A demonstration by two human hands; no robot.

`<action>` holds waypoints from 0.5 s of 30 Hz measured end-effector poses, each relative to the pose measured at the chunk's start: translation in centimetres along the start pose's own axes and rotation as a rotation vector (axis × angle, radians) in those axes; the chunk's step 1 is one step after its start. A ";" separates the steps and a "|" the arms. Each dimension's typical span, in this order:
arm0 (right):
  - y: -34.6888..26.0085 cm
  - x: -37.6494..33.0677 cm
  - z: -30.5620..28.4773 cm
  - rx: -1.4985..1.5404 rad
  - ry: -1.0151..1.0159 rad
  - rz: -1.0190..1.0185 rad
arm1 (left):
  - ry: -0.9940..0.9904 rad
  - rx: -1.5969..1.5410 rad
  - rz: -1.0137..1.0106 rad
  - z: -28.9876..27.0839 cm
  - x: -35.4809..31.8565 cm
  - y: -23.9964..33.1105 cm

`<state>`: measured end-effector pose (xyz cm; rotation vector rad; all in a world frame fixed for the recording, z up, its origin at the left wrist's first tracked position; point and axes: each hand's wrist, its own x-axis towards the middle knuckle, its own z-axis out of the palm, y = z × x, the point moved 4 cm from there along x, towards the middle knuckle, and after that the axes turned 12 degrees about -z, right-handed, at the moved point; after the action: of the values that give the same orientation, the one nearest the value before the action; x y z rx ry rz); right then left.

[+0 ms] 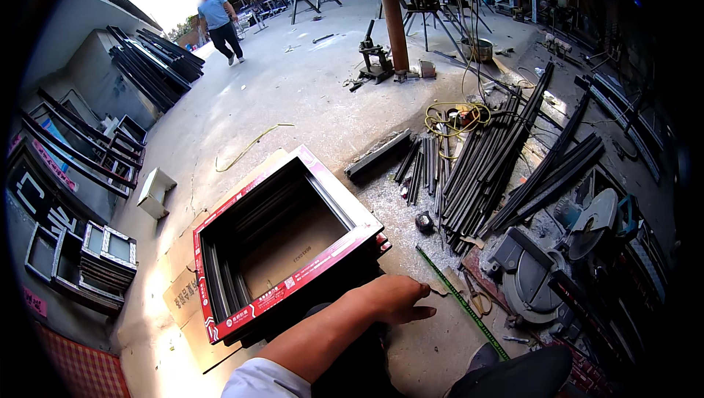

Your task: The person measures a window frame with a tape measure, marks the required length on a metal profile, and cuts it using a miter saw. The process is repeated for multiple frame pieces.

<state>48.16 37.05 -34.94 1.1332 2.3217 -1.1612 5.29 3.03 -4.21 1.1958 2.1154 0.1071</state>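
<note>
My left hand (400, 300) reaches out to the right across the near corner of a stack of window frames (343, 255). Its thumb stands apart from the fingers, and I see nothing held in it. The frames are dark inside, with red and white film on the top faces, and lie on flattened cardboard (187, 297). Just right of the hand, a green measuring strip (458, 297) lies slantwise on the floor. Beyond it are scissors (480, 303) and a small black tape measure (424, 222). My right hand is out of the picture.
Dark metal bars (484, 171) lie heaped at the right, with a yellow cord (458, 121) over them. A cut-off saw (524, 273) stands near my legs. A rust-brown post (390, 17) rises farther off. Another person (216, 20) is at the far left.
</note>
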 end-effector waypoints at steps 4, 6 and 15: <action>-1.5 -1.0 -1.1 0.099 -0.004 0.058 | 0.001 -0.008 0.011 -0.7 -0.7 0.0; -2.3 -1.5 -1.9 0.154 -0.004 0.078 | 0.014 -0.040 0.007 -0.8 -0.7 0.0; -8.7 -3.0 -6.2 0.397 -0.042 -0.012 | 0.019 -0.024 0.006 -0.5 -0.7 0.4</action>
<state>43.87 37.19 -24.66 1.2048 2.1238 -1.6846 5.54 2.86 -3.35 1.1911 2.1215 0.1474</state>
